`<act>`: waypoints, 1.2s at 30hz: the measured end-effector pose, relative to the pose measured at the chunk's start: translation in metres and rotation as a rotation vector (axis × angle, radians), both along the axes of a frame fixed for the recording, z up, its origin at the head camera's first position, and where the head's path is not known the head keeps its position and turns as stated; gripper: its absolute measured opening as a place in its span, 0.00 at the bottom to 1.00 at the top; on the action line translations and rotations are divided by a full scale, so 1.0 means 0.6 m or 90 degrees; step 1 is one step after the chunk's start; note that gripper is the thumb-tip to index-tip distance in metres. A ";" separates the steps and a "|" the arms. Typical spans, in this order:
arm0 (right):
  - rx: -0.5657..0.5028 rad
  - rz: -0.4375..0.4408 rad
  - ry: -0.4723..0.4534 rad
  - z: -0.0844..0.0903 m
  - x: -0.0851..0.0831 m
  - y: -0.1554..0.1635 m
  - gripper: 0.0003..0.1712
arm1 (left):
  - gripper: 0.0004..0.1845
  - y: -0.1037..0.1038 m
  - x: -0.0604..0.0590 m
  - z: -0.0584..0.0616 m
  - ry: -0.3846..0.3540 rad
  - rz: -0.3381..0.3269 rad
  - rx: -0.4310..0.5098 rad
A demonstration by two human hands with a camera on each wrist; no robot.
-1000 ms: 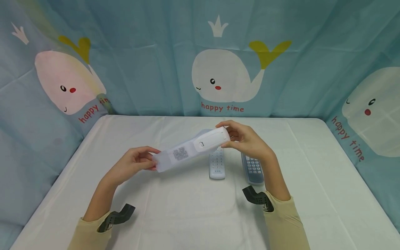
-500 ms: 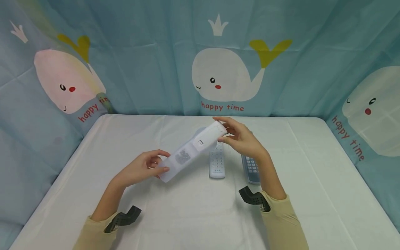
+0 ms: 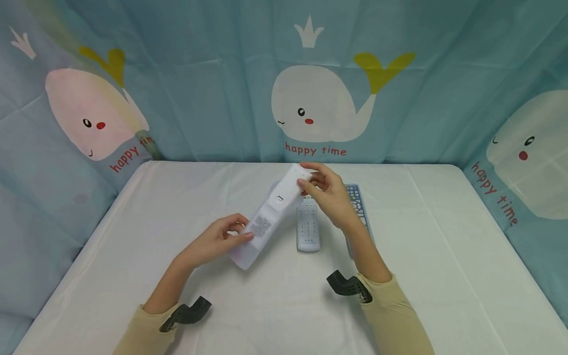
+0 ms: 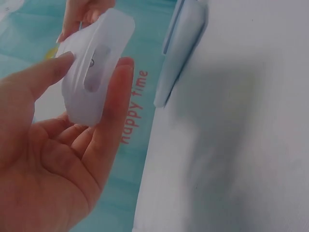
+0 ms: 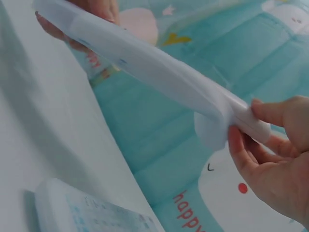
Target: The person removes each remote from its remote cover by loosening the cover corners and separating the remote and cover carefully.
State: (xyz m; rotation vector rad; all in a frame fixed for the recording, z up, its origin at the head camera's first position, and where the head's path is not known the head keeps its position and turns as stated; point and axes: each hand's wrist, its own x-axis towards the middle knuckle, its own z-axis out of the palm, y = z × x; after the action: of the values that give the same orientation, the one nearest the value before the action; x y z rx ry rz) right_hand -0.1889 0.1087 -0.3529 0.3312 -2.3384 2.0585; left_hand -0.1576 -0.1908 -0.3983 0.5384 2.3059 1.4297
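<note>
A white remote control (image 3: 286, 191) lies back side up, tilted above the table, inside a translucent soft sleeve (image 3: 243, 255). Its upper end sticks out bare, and a loose flap of the sleeve (image 5: 210, 129) hangs beneath it in the right wrist view. My left hand (image 3: 218, 240) holds the lower part of the sleeve between thumb and fingers; the sleeve's end, with an oval opening, shows in the left wrist view. My right hand (image 3: 332, 197) pinches the remote's bare upper end, thumb on one face and fingers on the other.
Below the held remote, a second white remote (image 3: 308, 228) lies on the white-covered table (image 3: 275, 305). A dark blue-grey remote (image 3: 357, 198) sits right of it, partly hidden by my right forearm. A blue curtain (image 3: 213, 98) with whale prints stands behind the table.
The held remote and sleeve have swung to a steeper slant. My left hand has moved right and its thumb now lies farther up the sleeve; my right hand has shifted left and slightly up.
</note>
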 end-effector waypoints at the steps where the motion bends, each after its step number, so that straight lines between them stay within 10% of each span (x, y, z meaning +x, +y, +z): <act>1: -0.007 -0.011 -0.007 -0.001 0.000 -0.004 0.27 | 0.14 0.002 0.001 0.000 -0.001 -0.004 0.001; 36: -0.034 -0.075 0.022 0.004 0.001 0.002 0.28 | 0.23 0.025 0.006 -0.003 -0.063 -0.073 0.027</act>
State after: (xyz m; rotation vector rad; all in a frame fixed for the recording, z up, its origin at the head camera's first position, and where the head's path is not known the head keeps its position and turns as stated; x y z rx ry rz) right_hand -0.1886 0.1098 -0.3506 0.2218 -2.2212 2.0403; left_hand -0.1541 -0.1756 -0.4001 0.5886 2.1370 1.4210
